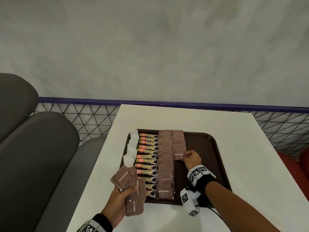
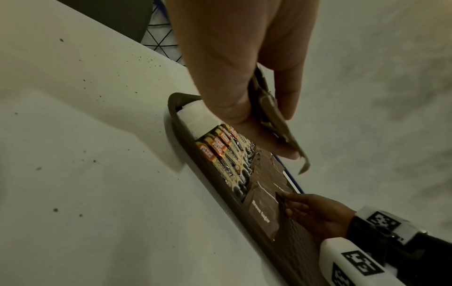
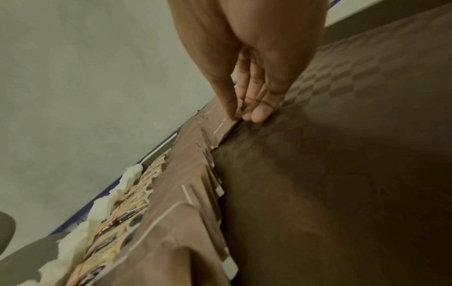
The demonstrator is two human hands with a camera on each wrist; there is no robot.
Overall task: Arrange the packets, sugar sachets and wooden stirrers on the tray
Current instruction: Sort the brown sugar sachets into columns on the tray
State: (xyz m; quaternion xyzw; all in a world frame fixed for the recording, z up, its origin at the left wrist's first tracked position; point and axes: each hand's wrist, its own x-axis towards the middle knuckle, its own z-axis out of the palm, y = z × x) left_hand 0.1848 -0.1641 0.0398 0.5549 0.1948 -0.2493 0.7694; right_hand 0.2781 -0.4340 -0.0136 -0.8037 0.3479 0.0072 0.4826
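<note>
Tray [image 1: 209,148] loaded with overlapping sachet rows, where a brown sugar sachet [image 1: 178,154] is pinched by the right hand [image 1: 192,159] and spare sachets [image 1: 132,190] are gripped by the left hand [image 1: 120,205]; neighbouring rows could be disturbed if nudged.

A white rectangular table [image 1: 192,118] fills the lower centre of the head view, with its far edge in the middle of the frame. On it lies a dark brown tray [image 1: 207,148] with rounded corners, a little toward the near side of the table top. In the left wrist view, small dark specks are scattered on the white surface at the left of the frame. A thin black cable [image 1: 218,215] lies on the table near the lower right of the head view, just in front of the near edge of the tray.
</note>
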